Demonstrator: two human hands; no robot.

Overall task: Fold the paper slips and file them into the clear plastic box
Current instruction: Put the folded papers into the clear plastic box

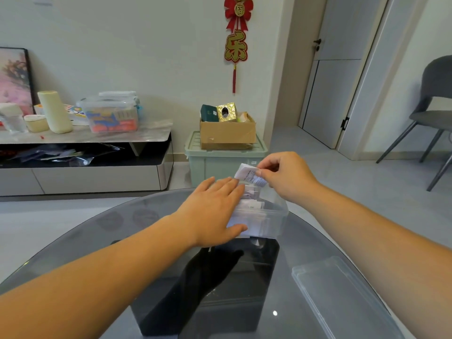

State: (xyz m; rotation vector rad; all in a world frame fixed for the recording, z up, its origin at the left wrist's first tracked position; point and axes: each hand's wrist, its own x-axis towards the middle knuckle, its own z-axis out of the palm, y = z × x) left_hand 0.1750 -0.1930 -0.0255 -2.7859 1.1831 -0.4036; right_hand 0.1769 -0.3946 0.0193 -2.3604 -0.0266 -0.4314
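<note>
Your left hand (215,211) lies flat with its fingers straight, resting on the left side of the clear plastic box (275,216), and its thumb lies along the wall of the box nearest you. It holds nothing. Your right hand (287,177) is up just above the far end of the box. Its thumb and fingers pinch a small folded paper slip (248,176) with print on it. More white slips (252,206) stand in a row inside the box, right beside your left fingers. The box sits on a round, dark, shiny glass table (110,231), and the glass shows a dark copy of your left arm under your left hand. A clear lid (342,297) lies flat on the table below your right arm, close to you. Past your hands, a pale green bin (220,162) stands on the gray floor with a brown cardboard box (227,133) on top. Above that, a red and gold hanging (236,45) is on the white wall. Far off to the left of your left hand is a low cabinet (85,172) with jars and a tub on it. Far to the right of your right hand are a gray door (337,69) and a gray chair (435,94).
</note>
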